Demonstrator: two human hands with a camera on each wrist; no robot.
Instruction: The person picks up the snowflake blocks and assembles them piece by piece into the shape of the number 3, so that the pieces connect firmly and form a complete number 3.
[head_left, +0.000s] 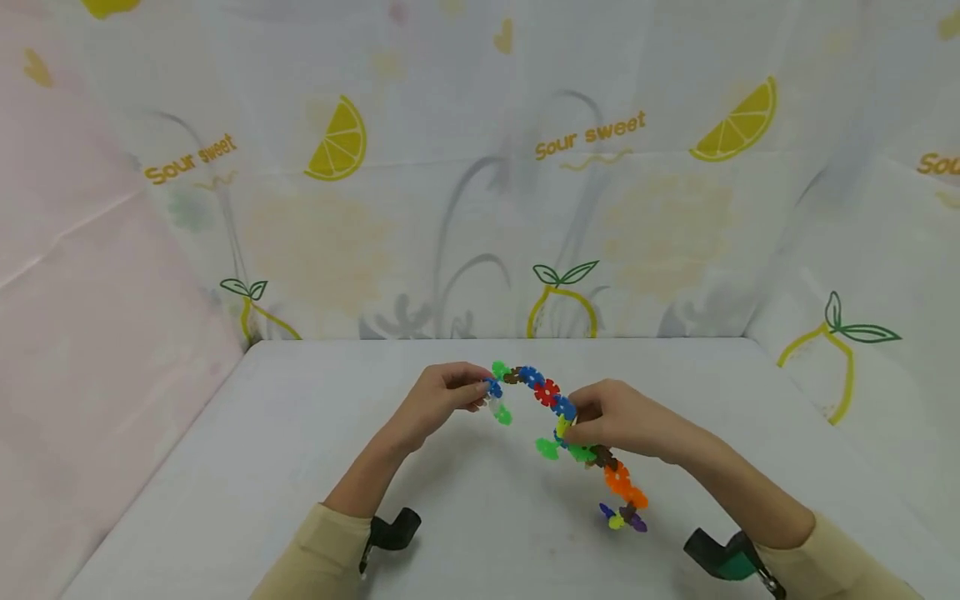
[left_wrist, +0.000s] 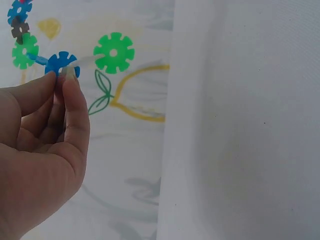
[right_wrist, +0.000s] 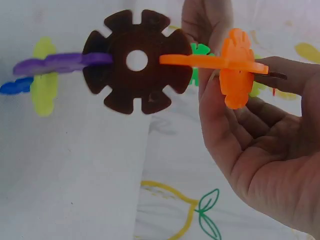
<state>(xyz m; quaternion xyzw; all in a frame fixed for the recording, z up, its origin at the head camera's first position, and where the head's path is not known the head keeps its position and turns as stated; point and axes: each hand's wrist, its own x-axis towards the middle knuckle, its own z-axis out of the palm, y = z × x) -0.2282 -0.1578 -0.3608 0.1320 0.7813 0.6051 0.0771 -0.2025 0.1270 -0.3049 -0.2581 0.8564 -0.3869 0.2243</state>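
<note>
A long chain of notched plastic snowflake discs (head_left: 547,392), slotted together edge to edge, is held up above the table between both hands. My left hand (head_left: 438,402) pinches a blue disc (left_wrist: 62,64) near the chain's left end, where a green disc (left_wrist: 114,53) sticks out beyond the fingertips. With thumb and fingers my right hand (head_left: 628,421) grips the chain around its middle, partly covering a yellow disc (head_left: 563,427). From there the chain hangs down past orange discs (head_left: 618,477) and a brown disc (right_wrist: 136,62) to a purple disc (right_wrist: 60,64) and a blue one at its far end.
A white table (head_left: 315,467) lies under the hands. Behind and beside it hangs a pale cloth (head_left: 450,208) printed with lemons and lettering. Black wrist cameras (head_left: 396,529) are worn at both sleeves.
</note>
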